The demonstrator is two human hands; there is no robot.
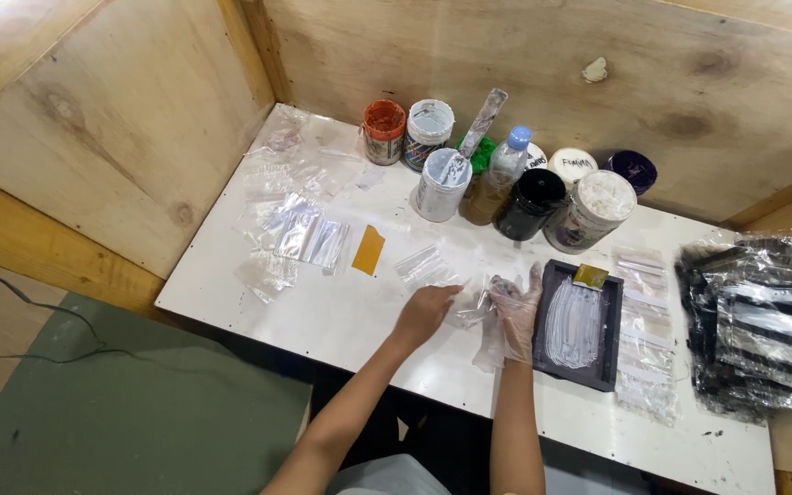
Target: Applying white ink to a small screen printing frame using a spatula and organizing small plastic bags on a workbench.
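Note:
My left hand (425, 310) is bare and rests on the white table (323, 312), its fingertips touching a small clear plastic bag (471, 308). My right hand (517, 305) wears a loose clear plastic glove and holds the other side of that same bag. Just right of it lies a dark rectangular tray (577, 324) smeared with white paste, with a small yellow-brown scraper (589, 275) at its top edge. Another clear bag (423, 264) lies just above my left hand.
Paint jars cluster at the back: an orange one (383, 131), white ones (430, 122), a black one (530, 203), a purple one (630, 170), plus a bottle (497, 184). Clear bags (300, 236) and an orange card (368, 249) lie left; black-striped packets (752, 321) are stacked right. Plywood walls enclose the table.

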